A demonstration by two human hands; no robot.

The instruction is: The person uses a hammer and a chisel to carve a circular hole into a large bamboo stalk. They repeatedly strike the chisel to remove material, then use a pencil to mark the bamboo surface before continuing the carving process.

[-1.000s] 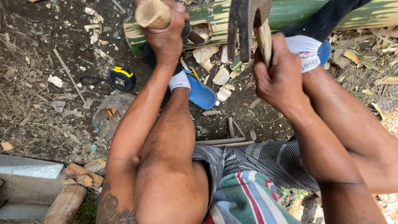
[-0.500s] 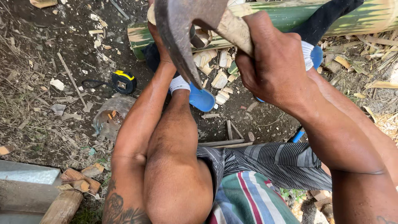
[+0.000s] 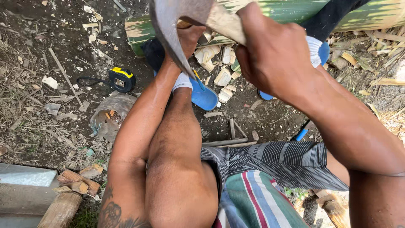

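My right hand (image 3: 274, 59) grips the wooden handle of a hatchet (image 3: 175, 25), raised close to the camera with its grey curved blade pointing down. My left hand (image 3: 190, 36) reaches forward to the cut end of a green bamboo pole (image 3: 287, 10) lying across the top, and is partly hidden behind the blade; what it holds I cannot tell. Pale bamboo chips (image 3: 221, 76) lie on the ground just under the pole, between my feet in blue sandals (image 3: 204, 95).
A yellow and black tape measure (image 3: 120, 79) lies on the dirt at left, by a crumpled clear plastic bottle (image 3: 107, 116). Wood scraps (image 3: 78, 181) and a grey block (image 3: 25, 175) sit at lower left. Thin sticks (image 3: 228, 142) lie before my knees.
The hatchet has swung up from the bamboo toward the camera and now fills the top of the view. The left hand stays at the pole's end.
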